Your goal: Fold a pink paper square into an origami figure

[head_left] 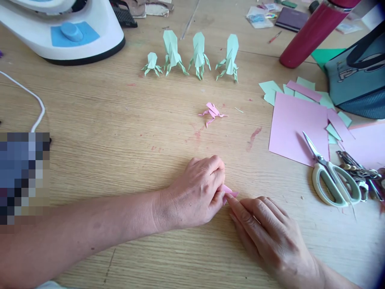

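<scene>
A small folded pink paper lies low over the wooden table, partly covered by fingers. My left hand is closed around its left side, with the fingers curled. The index fingertip of my right hand presses on the paper's right part; the thumb is mostly tucked below. Beyond the hands rests a pink origami figure with thin legs. Farther back, several pale green origami figures stand in a row, from a small one to a tall one on the right.
Scissors lie on the right, their blades over a pink paper sheet among green and pink scraps. A dark red bottle and a blue-grey bag stand behind. A white device fills the back left.
</scene>
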Demonstrator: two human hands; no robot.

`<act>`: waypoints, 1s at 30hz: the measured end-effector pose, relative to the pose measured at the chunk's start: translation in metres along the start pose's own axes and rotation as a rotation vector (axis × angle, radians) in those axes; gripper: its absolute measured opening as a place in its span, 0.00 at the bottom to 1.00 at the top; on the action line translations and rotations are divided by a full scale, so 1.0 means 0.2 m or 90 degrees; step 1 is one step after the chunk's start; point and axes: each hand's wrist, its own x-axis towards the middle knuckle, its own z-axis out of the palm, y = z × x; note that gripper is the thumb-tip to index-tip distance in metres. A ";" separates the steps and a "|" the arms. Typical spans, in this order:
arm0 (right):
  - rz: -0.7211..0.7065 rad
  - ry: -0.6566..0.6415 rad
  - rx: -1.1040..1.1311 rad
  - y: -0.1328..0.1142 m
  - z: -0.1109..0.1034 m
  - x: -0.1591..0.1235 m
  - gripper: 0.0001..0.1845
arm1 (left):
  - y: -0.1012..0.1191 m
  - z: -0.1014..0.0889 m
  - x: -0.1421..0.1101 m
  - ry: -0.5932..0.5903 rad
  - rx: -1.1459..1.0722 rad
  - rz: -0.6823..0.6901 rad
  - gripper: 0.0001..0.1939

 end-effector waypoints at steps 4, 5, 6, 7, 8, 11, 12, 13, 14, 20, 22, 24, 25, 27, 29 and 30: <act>-0.004 -0.002 -0.006 0.00 0.00 0.00 0.21 | 0.00 0.00 0.00 0.004 0.006 0.005 0.09; -0.002 -0.001 -0.007 0.00 0.00 0.00 0.21 | 0.00 0.00 0.00 0.006 0.008 0.005 0.09; 0.000 0.001 -0.007 0.00 0.00 0.00 0.21 | 0.00 0.00 0.00 0.008 0.009 0.004 0.09; 0.004 0.004 -0.006 0.00 0.00 0.01 0.21 | 0.00 0.00 0.00 0.010 0.009 0.001 0.08; 0.007 0.008 -0.005 0.00 0.00 0.01 0.20 | 0.00 0.00 0.00 0.012 0.008 -0.001 0.08; 0.011 0.024 -0.005 0.00 0.00 0.03 0.17 | 0.00 0.00 0.00 0.008 0.004 -0.003 0.09; 0.009 0.029 -0.005 0.00 0.00 0.03 0.16 | 0.00 0.00 0.00 0.007 0.003 -0.002 0.09; 0.008 0.029 -0.005 0.00 0.00 0.03 0.16 | 0.00 0.00 0.00 0.005 0.003 0.000 0.09; 0.007 0.028 -0.004 0.00 0.00 0.03 0.15 | 0.00 0.00 0.00 0.004 0.001 0.000 0.09; 0.008 0.023 0.007 0.00 0.01 0.03 0.17 | 0.01 0.00 0.00 -0.005 -0.012 -0.010 0.08; 0.011 0.021 0.012 0.00 0.01 0.02 0.18 | 0.00 -0.01 0.00 -0.007 -0.019 -0.016 0.07; 0.014 0.017 0.013 0.00 0.01 0.02 0.19 | 0.00 -0.01 0.00 -0.010 -0.036 -0.018 0.05; 0.015 0.014 0.012 0.00 0.01 0.02 0.19 | -0.01 -0.02 0.00 -0.014 -0.046 -0.018 0.04; 0.013 0.013 0.011 0.00 0.01 0.02 0.18 | -0.01 -0.03 -0.01 -0.027 -0.064 -0.017 0.04; 0.012 0.016 0.008 0.00 0.01 0.03 0.16 | -0.01 -0.03 -0.01 -0.040 -0.074 -0.021 0.05; 0.012 0.017 0.008 0.00 0.01 0.03 0.15 | 0.00 -0.03 -0.01 -0.043 -0.073 -0.026 0.05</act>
